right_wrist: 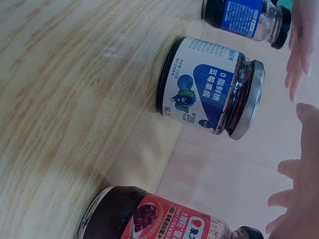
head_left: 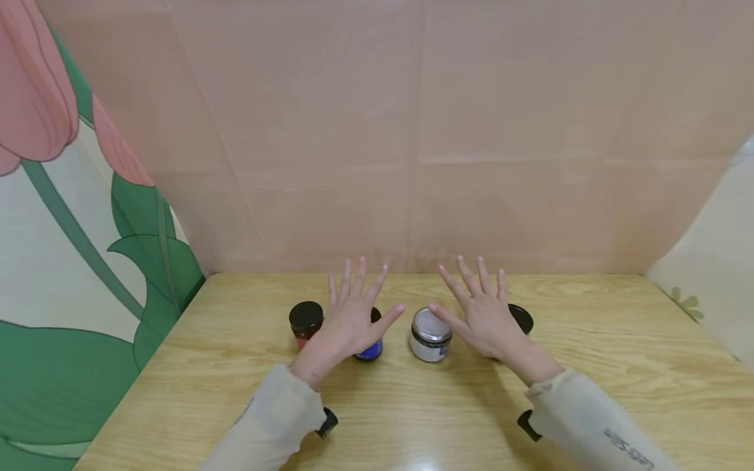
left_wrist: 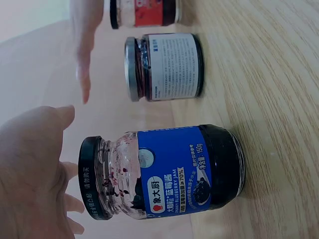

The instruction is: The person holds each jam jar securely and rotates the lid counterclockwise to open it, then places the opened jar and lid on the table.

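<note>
My left hand (head_left: 349, 320) is held palm down with fingers spread, over the blueberry jam jar with a blue label (head_left: 370, 350). A second jar, black-lidded with a red label (head_left: 306, 318), stands left of it, partly behind the wrist. My right hand (head_left: 487, 320) has its fingers spread too, its thumb tip overlapping the silver lid of a white-labelled blueberry jam jar (head_left: 431, 337) in the head view. Beneath that hand, mostly hidden, is a black-lidded jar (head_left: 521, 318); the right wrist view shows its red strawberry label (right_wrist: 169, 219). Neither hand grips anything.
The jars stand upright in a row on a wood-grain table (head_left: 412, 405). Behind the table's far edge hangs a plain pinkish sheet (head_left: 412, 131). A tulip-patterned cloth (head_left: 71, 261) borders the left side, and a pale cloth (head_left: 718, 261) the right.
</note>
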### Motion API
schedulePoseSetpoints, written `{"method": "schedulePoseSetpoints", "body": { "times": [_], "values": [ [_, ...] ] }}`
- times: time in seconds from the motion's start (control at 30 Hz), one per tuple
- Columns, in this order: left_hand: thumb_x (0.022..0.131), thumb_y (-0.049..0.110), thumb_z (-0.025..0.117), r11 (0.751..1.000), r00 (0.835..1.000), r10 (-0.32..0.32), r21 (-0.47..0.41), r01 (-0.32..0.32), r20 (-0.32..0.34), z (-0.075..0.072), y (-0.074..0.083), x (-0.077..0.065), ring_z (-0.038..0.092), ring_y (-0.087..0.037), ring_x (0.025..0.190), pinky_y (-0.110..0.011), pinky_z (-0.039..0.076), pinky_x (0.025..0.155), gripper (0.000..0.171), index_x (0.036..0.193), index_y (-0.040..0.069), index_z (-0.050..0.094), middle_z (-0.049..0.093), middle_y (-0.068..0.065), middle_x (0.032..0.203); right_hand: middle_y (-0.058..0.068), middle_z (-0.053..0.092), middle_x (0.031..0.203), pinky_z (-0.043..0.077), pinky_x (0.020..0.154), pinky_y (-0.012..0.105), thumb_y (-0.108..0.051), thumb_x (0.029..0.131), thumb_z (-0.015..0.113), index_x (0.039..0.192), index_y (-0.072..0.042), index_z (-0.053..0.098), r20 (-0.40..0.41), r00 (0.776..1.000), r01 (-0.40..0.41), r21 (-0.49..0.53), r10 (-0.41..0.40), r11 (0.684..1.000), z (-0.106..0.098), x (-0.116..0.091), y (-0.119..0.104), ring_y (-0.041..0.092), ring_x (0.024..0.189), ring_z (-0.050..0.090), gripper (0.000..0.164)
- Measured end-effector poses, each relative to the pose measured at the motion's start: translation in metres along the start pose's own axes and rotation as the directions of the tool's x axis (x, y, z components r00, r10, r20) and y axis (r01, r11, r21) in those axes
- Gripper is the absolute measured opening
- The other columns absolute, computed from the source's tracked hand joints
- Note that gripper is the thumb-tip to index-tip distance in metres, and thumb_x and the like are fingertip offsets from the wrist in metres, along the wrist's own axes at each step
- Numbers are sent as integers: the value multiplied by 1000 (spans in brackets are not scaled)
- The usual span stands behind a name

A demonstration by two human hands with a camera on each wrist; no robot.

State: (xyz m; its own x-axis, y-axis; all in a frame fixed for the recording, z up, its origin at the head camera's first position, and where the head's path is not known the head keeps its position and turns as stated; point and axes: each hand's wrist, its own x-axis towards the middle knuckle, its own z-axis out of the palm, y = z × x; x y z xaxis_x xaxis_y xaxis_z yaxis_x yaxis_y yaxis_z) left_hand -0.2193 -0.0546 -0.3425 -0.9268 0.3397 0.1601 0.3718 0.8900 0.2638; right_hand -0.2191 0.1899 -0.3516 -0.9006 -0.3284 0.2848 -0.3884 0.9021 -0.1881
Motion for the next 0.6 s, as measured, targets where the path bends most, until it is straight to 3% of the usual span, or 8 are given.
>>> {"method": "schedulePoseSetpoints", "body": {
  "times": [0.6],
  "values": [
    [93, 69, 29, 1000, 1000, -1, 29, 1, -6, 6, -6, 3, -17, -33, 145, -60, -11, 113, 76, 154, 30, 5, -10, -11, 159, 16, 2, 160, -9, 110, 67, -61, 94, 41, 154, -25, 15, 21, 1000, 17, 6, -18, 1000, 4, 7, 2, 42, 145, -9, 74]
  ]
}}
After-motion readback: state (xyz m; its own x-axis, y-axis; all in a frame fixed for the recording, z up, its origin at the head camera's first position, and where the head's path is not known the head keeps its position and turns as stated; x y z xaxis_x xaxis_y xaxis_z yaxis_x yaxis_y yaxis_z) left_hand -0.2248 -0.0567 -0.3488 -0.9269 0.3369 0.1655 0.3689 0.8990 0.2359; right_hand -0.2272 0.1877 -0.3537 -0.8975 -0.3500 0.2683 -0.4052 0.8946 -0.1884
